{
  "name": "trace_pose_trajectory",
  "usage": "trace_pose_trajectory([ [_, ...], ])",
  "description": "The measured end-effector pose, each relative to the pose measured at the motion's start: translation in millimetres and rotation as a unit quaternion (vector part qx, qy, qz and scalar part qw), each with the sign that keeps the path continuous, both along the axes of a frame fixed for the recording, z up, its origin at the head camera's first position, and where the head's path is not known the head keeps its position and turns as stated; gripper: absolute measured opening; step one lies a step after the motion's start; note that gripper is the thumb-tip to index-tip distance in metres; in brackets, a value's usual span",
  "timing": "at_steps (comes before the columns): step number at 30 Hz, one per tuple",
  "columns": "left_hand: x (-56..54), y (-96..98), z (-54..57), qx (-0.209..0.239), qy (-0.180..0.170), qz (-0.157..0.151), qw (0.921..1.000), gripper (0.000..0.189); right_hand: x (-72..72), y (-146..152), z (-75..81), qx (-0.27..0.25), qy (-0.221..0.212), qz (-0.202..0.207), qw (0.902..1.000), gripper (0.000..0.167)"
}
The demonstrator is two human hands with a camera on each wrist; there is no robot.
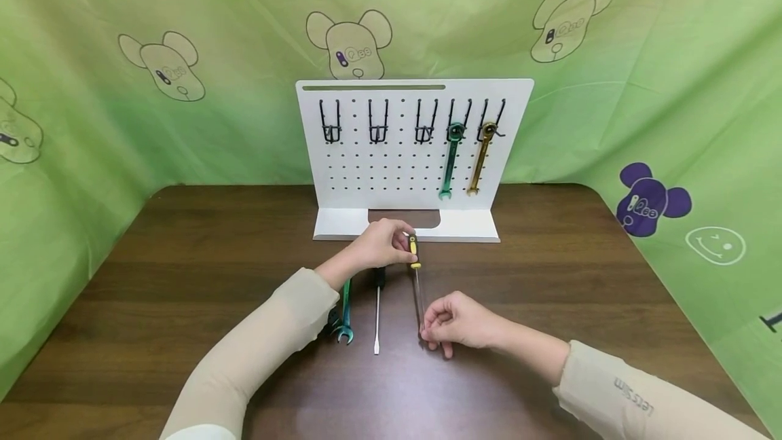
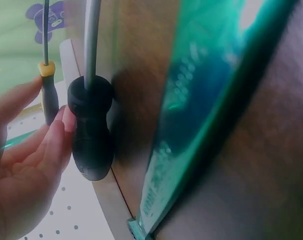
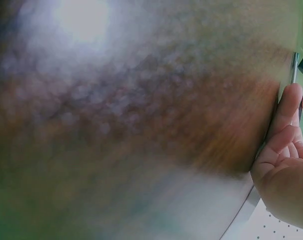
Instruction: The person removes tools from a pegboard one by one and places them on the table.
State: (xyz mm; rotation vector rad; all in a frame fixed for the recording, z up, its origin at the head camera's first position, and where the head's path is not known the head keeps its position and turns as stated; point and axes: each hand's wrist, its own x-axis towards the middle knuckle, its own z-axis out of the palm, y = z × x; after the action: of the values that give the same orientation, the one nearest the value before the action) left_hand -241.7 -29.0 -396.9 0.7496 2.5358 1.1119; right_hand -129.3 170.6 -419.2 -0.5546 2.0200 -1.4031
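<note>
Looking down at the table [image 1: 183, 277], we see both hands on one tool: the yellow screwdriver [image 1: 417, 284], lying lengthwise between them. The left hand [image 1: 381, 244] curls round its handle end near the pegboard [image 1: 403, 155] base, while the right hand [image 1: 457, 323] pinches the shaft tip with bent fingers. From the left wrist view the fingers look only loosely closed beside the handle, so we cannot tell how firm that grip is. Just left of it lie a black screwdriver [image 1: 378, 311] and a green wrench [image 1: 345, 314], both flat on the wood and untouched. On the board, a teal wrench [image 1: 451, 160] and a gold wrench [image 1: 480, 158] hang from the two rightmost hooks; the three hooks to their left are bare. We judge the work under halfway: two tools hung, three left on the table, and the one in hand barely lifted, if at all.
</note>
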Motion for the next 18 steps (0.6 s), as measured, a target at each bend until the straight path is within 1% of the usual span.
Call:
trace_pose_trajectory([
  [7, -0.6, 1.9, -0.8, -0.032, 0.0, -0.004, 0.9995, 0.046, -1.6, 2.8, 0.3, 0.005, -0.004, 0.015, 0.9999, 0.015],
  [11, -1.7, 3.1, -1.7, -0.051, 0.009, -0.008, 0.9986, 0.046, -2.7, 3.3, 0.5, 0.002, -0.008, 0.024, 0.9997, 0.015],
  [14, -2.9, 4.0, -2.3, -0.06, 0.014, -0.008, 0.9981, 0.046, -2.9, 3.3, 0.8, -0.001, -0.011, 0.028, 0.9995, 0.015],
  [18, -3.9, 4.9, -2.9, -0.069, 0.013, -0.011, 0.9975, 0.048, -2.7, 3.1, 1.0, 0.001, -0.015, 0.028, 0.9995, 0.015],
])
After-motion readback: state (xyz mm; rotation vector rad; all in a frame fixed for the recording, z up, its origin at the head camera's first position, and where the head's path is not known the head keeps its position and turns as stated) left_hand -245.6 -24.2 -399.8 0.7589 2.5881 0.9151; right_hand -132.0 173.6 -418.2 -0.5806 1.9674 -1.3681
